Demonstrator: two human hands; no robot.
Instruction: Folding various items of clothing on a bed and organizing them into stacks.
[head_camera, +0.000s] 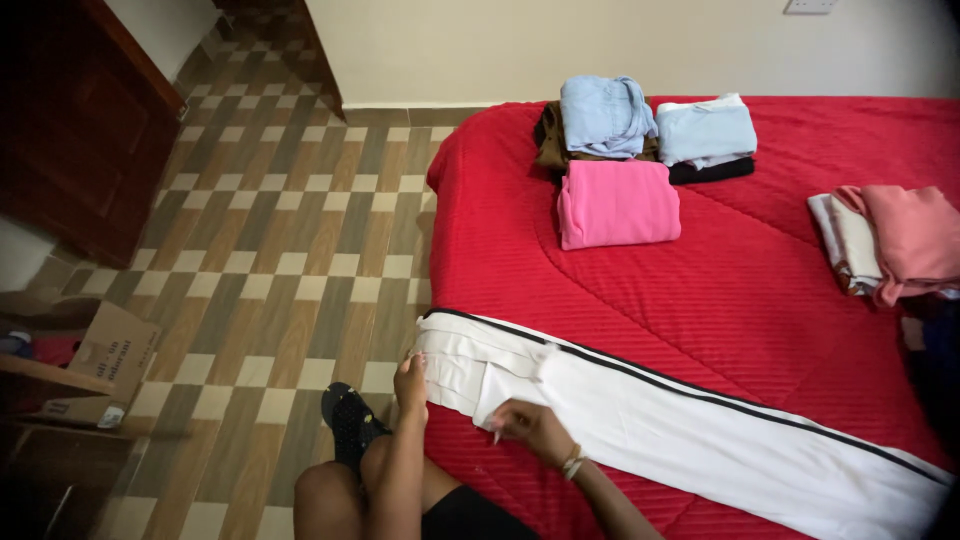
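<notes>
A pair of white trousers (690, 425) with a black side stripe lies stretched across the near part of a red bed (740, 290). My left hand (410, 383) rests on the trousers' left end at the bed's edge, fingers closed on the fabric. My right hand (532, 428) presses on the cloth a little to the right, pinching its lower edge. A bracelet sits on my right wrist.
Folded clothes sit at the bed's far side: a pink piece (617, 203), a light blue pile (604, 115), a pale blue stack (706, 133). Another pile (890, 240) lies at right. A cardboard box (105, 365) and dark wooden door (85, 130) stand left on the tiled floor.
</notes>
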